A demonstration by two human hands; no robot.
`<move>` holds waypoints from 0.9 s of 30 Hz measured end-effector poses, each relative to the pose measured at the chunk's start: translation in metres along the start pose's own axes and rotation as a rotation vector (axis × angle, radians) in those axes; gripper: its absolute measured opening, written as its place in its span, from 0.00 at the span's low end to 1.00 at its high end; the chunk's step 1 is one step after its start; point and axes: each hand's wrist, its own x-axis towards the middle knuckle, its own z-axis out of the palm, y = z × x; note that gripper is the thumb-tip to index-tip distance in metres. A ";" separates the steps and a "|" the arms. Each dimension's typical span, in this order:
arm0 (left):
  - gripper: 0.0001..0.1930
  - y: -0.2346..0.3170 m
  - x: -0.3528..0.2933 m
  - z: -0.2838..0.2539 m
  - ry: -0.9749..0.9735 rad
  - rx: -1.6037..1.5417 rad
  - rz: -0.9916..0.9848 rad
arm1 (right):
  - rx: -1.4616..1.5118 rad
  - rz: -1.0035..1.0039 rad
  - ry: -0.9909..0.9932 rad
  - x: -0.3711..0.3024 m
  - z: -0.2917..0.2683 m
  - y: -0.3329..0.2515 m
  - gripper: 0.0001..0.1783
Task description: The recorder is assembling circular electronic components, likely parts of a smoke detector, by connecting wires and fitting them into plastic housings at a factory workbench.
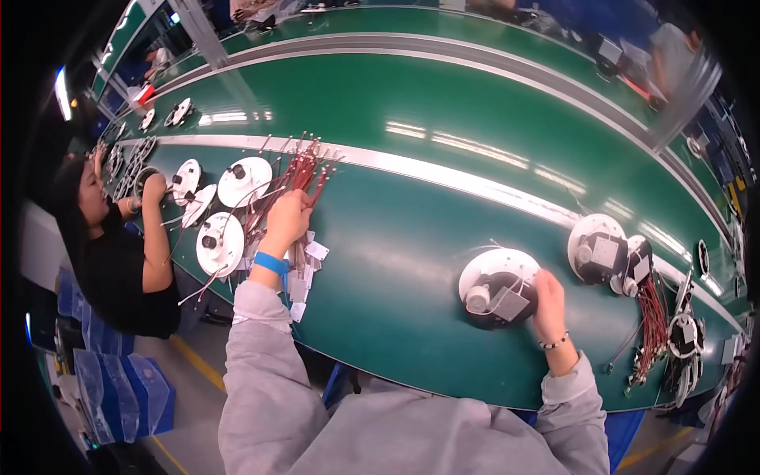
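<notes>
My left hand (286, 215), with a blue band at the wrist, is closed at the near side of a bundle of red-brown cables (304, 168), its fingertips among the wires. White tags (316, 251) hang from the cables' near ends. On the right, my right hand (549, 302) grips the right edge of a round white-and-black fixture (503, 265) lying on the green bench. That fixture carries a white cylinder (477, 299), a pale square box (509, 304) and thin white wires. My right thumb and fingertips are partly hidden behind its rim.
Left of the cables lie several white discs with black centres (245, 182). Farther right are two more fixtures (595, 247), another red cable bundle (652, 317) and stacked round parts (683, 336). A co-worker (119, 261) works at the left. A metal rail (443, 182) runs along the green bench (380, 293).
</notes>
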 end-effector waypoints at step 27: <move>0.08 0.082 -0.064 -0.043 0.247 -1.027 -0.077 | -0.229 -0.092 0.146 -0.038 -0.050 -0.012 0.12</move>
